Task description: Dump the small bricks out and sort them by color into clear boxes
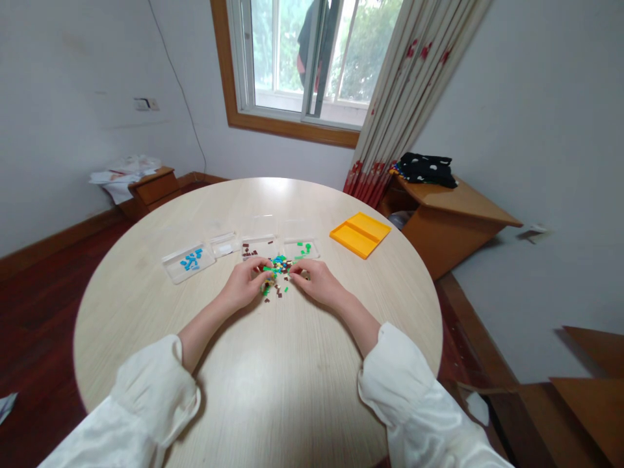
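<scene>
A loose heap of small toy building bricks [279, 263] in green, blue, brown and yellow lies on the table between my hands. My left hand [242, 284] curves around the heap's left side, thumb and index finger apart, with bricks near the fingertips. On the right edge of the heap, my right hand [316, 281] has its thumb and fingertips drawn close together. Whatever lies between those fingertips is too small to make out. Several brown bricks [279, 294] are scattered just in front of the heap.
Behind my hands stand clear trays: one with blue bricks [192, 259], a small clear box [224, 245], one with brown bricks [250, 250] and one with green bricks [305, 248]. A yellow divided tray [361, 234] lies to the right on the round table [273, 390].
</scene>
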The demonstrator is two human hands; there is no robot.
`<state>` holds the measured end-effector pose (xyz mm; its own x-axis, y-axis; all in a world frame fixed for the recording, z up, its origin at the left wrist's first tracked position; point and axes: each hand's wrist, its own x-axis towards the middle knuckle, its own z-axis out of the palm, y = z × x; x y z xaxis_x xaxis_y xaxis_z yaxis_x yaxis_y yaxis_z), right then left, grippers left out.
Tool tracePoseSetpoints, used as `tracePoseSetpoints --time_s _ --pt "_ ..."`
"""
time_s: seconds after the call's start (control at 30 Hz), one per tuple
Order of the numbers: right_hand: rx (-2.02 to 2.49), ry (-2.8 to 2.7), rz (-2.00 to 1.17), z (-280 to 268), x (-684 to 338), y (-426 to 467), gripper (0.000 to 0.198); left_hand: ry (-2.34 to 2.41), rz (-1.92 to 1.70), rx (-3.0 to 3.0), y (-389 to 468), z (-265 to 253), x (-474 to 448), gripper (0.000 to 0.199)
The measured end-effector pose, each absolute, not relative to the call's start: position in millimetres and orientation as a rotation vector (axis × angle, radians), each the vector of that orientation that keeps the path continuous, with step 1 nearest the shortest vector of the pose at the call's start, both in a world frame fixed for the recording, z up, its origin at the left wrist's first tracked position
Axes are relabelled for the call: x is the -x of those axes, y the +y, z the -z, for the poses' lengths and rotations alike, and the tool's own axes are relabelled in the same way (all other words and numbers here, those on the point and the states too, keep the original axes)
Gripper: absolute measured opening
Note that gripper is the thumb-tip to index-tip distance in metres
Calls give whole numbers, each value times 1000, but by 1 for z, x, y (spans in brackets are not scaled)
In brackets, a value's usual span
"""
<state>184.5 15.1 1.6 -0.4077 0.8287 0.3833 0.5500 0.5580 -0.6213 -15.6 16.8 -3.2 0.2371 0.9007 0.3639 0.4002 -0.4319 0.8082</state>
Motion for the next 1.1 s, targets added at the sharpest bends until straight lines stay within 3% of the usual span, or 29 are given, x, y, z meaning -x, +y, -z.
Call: tracePoseSetpoints --time_s 0.4,0.67,0.87,1.0,1.1 --pt "1091 -2140 -675 4 -182 15 13 1454 -1383 -1972 51 -2 -15 8" --pt "1110 -2130 -698 1 -183 13 14 1534 -1151 -2191 81 -5 -46 4" --pt "1108 -2158 -666 -1 -180 11 14 1561 -1045 -2271 88 1 -45 29" --pt "1120 -2109 -616 -1 -182 15 14 1519 -1172 -2211 86 -5 -38 10" --pt "1136 -2017 -584 1 -185 19 12 1534 -1168 -2143 77 -12 -29 21"
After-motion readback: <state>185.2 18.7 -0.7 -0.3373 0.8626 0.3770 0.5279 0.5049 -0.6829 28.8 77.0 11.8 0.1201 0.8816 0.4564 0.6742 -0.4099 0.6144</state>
